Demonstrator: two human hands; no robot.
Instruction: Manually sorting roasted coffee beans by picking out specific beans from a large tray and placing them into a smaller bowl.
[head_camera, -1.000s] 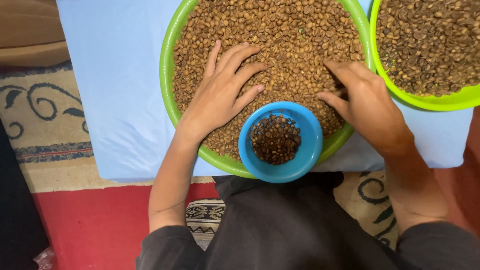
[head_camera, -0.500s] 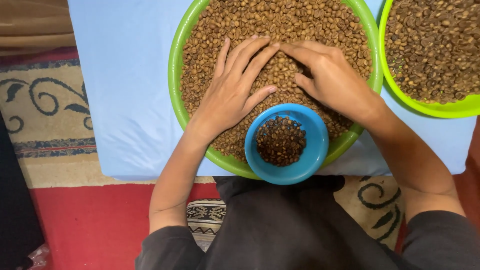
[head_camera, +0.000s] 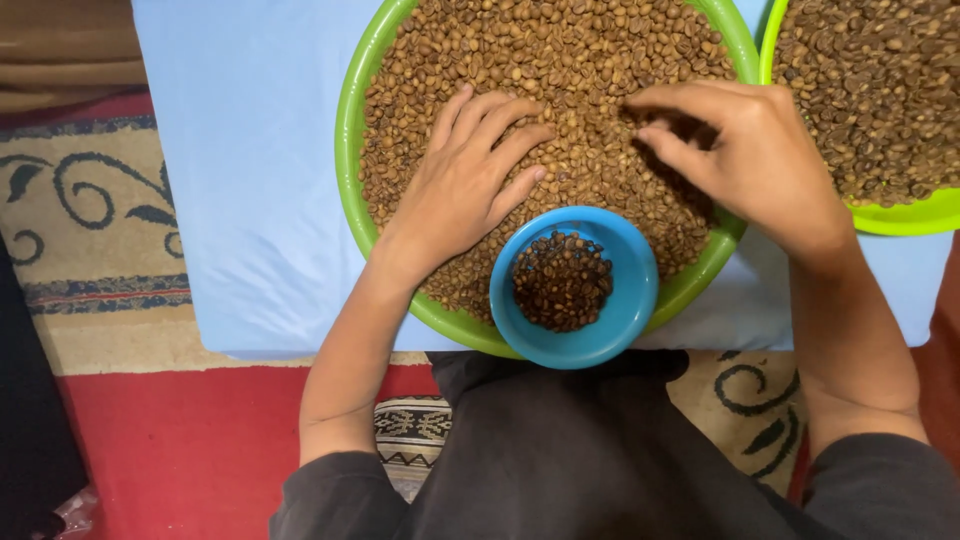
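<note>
A big green basin (head_camera: 348, 150) is heaped with light brown coffee beans (head_camera: 560, 50). My left hand (head_camera: 463, 185) lies flat on the beans with its fingers spread, holding nothing. My right hand (head_camera: 755, 160) rests on the right side of the heap, its fingers curled and its fingertips brushing the beans. A small blue bowl (head_camera: 630, 300) with darker beans (head_camera: 562, 280) sits on the basin's near rim, between my two wrists.
A second green basin (head_camera: 900, 215) of darker beans stands at the right edge. Both basins rest on a light blue cloth (head_camera: 240, 180). A red and beige patterned rug (head_camera: 110, 300) lies beneath, and my dark-clothed lap fills the bottom.
My right hand swept left to meet the left hand's fingertips at the heap's middle, then pulled back to the right side. The left hand stayed almost still.
</note>
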